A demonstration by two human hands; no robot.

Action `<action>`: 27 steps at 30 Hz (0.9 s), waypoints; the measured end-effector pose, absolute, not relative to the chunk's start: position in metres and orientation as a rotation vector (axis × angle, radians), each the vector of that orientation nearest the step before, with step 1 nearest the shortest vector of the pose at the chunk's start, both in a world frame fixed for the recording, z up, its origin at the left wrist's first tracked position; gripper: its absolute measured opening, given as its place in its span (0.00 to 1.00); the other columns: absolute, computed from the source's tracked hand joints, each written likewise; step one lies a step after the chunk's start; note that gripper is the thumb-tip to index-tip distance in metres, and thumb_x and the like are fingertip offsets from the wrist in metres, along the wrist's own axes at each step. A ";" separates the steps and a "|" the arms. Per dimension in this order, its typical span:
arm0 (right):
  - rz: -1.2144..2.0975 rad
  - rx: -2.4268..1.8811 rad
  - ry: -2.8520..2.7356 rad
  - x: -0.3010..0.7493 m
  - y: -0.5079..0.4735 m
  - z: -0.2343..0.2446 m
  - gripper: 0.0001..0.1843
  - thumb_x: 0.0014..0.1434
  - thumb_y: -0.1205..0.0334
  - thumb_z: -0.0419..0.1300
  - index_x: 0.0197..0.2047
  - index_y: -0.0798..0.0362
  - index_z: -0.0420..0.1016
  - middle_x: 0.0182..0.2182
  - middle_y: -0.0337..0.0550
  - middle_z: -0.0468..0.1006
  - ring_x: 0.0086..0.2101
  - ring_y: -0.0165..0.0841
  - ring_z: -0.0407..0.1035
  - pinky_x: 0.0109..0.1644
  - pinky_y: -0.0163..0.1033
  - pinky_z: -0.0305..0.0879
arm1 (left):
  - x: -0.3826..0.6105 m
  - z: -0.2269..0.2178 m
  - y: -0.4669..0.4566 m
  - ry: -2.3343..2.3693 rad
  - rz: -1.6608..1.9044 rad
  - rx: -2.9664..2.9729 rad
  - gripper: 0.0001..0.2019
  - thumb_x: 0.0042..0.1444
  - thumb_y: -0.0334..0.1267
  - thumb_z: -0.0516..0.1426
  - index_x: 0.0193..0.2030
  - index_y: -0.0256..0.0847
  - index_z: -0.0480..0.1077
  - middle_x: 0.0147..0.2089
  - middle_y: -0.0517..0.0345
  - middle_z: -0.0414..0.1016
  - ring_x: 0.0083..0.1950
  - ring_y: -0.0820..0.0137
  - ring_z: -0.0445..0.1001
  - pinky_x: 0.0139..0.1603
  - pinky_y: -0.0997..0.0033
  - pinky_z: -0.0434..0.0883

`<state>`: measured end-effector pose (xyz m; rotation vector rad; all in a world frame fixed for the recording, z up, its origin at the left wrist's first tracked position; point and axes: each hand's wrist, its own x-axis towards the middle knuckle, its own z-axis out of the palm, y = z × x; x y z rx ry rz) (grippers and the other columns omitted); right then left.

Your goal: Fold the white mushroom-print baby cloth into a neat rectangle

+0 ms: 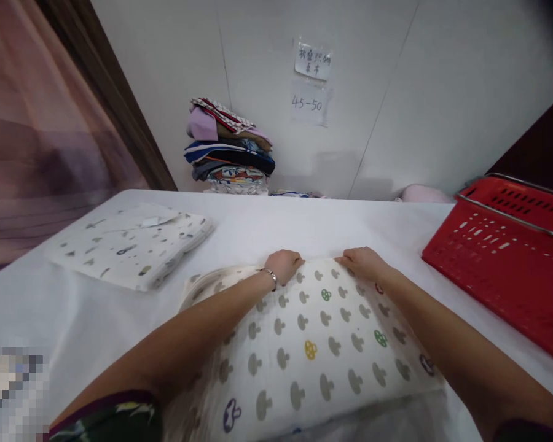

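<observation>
A white cloth with a mushroom print (322, 344) lies folded in layers on the table in front of me. Its mushrooms are mostly grey, with a few in green, yellow, purple and red. At its far edge my left hand (284, 266), with a bracelet at the wrist, pinches the fabric. To the right along the same edge, my right hand (362, 264) grips the cloth too, fingers closed. Both arms reach across the cloth, covering parts of its sides.
Left on the white table (295, 221) lies another folded patterned cloth (133, 245). A red plastic basket (502, 264) stands at the right. Beyond the far edge rises a stack of folded fabrics (230, 150). A blurred-out object (4, 377) is at lower left.
</observation>
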<state>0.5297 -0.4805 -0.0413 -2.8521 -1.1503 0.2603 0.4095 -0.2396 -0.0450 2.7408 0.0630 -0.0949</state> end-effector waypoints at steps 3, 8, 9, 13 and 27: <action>0.275 -2.876 -1.112 0.539 -0.490 -0.053 0.26 0.59 0.41 0.44 0.29 0.53 0.70 0.30 0.48 0.76 0.31 0.35 0.66 0.35 0.37 0.54 | 0.408 -0.046 -0.240 0.051 -0.110 2.750 0.21 0.59 0.51 0.43 0.39 0.45 0.73 0.37 0.57 0.76 0.39 0.67 0.73 0.38 0.71 0.65; 0.341 -2.830 -1.141 0.536 -0.491 -0.050 0.26 0.60 0.41 0.41 0.29 0.52 0.67 0.29 0.45 0.75 0.30 0.35 0.67 0.33 0.37 0.55 | 0.380 -0.029 -0.231 -0.030 -0.069 2.786 0.20 0.57 0.51 0.48 0.51 0.45 0.68 0.49 0.57 0.72 0.48 0.66 0.70 0.44 0.71 0.66; 0.341 -2.823 -1.146 0.533 -0.490 -0.046 0.26 0.60 0.41 0.41 0.28 0.51 0.67 0.29 0.45 0.75 0.30 0.35 0.67 0.33 0.37 0.55 | 0.373 -0.025 -0.228 -0.010 -0.074 2.797 0.20 0.57 0.50 0.49 0.52 0.44 0.67 0.50 0.57 0.72 0.49 0.66 0.70 0.45 0.71 0.66; 0.351 -2.858 -1.127 0.519 -0.481 -0.030 0.25 0.60 0.42 0.40 0.26 0.51 0.64 0.28 0.46 0.75 0.30 0.37 0.67 0.31 0.38 0.55 | 0.352 -0.015 -0.211 0.079 -0.071 2.830 0.17 0.59 0.45 0.48 0.50 0.44 0.69 0.48 0.57 0.72 0.48 0.67 0.70 0.46 0.71 0.66; 0.324 -2.981 -1.096 0.500 -0.467 -0.006 0.19 0.62 0.49 0.41 0.36 0.52 0.67 0.33 0.48 0.76 0.34 0.38 0.69 0.33 0.37 0.56 | 0.358 -0.001 -0.203 0.341 -0.259 2.793 0.17 0.57 0.47 0.47 0.38 0.44 0.74 0.42 0.56 0.76 0.43 0.67 0.72 0.38 0.73 0.66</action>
